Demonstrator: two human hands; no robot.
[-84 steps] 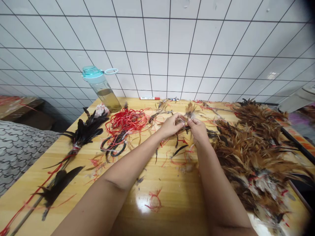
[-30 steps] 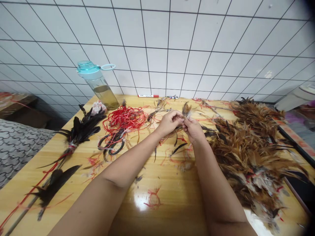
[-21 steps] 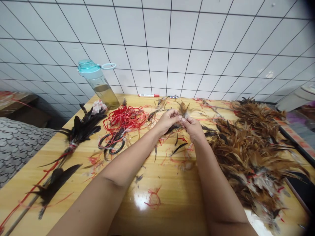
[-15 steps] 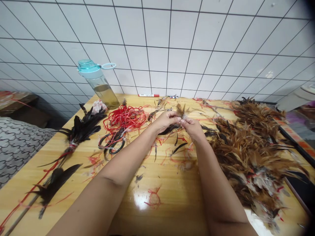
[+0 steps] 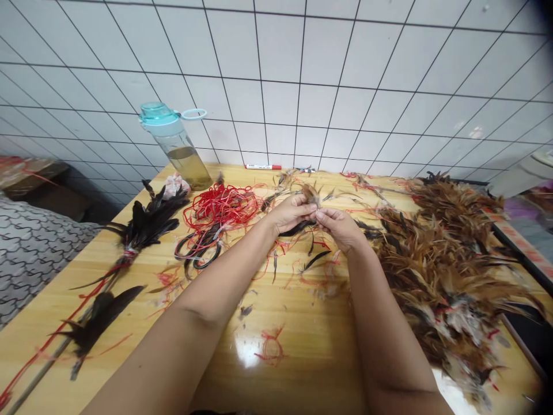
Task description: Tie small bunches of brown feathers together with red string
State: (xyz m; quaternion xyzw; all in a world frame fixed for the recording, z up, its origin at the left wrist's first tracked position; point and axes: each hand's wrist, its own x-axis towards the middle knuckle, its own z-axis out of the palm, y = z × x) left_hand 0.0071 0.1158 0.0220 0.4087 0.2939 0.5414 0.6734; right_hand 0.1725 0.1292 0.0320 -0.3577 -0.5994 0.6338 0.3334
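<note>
Both hands meet over the middle of the wooden table, a little above it. My left hand is closed on a small bunch of brown feathers whose tips stick up between the hands. My right hand pinches the same bunch from the right with thumb and fingers together. A dark feather hangs from under the left hand. A big heap of brown feathers lies just right of my right arm.
A tangle of red string with scissors lies left of the hands. Black feather bundles sit further left. A water bottle and a red marker stand by the tiled wall. Loose feathers and string scraps dot the table.
The hands have stayed joined on the feather bunch, shifting slightly left and lower. Less of the bunch sticks up above the fingers than before.
</note>
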